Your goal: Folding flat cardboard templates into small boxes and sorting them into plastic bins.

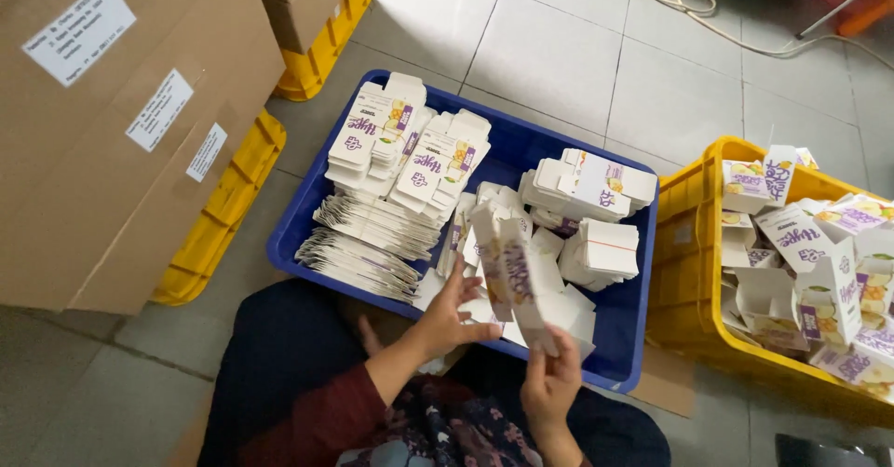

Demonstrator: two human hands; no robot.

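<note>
My left hand [453,311] and my right hand [549,383] together hold one flat white carton blank with purple and yellow print [515,281], tilted up over the near edge of a blue plastic crate [298,216]. The left hand's fingers press its side; the right hand pinches its lower end. Inside the crate lie stacks of the same flat cartons [391,178], some fanned out, and some bundles bound with rubber bands [607,248].
A yellow crate [684,262] at the right holds several folded-up cartons [819,271]. Big brown cardboard boxes [102,122] rest on yellow crates [219,216] at the left. Grey floor tiles and a cable [694,1] lie beyond.
</note>
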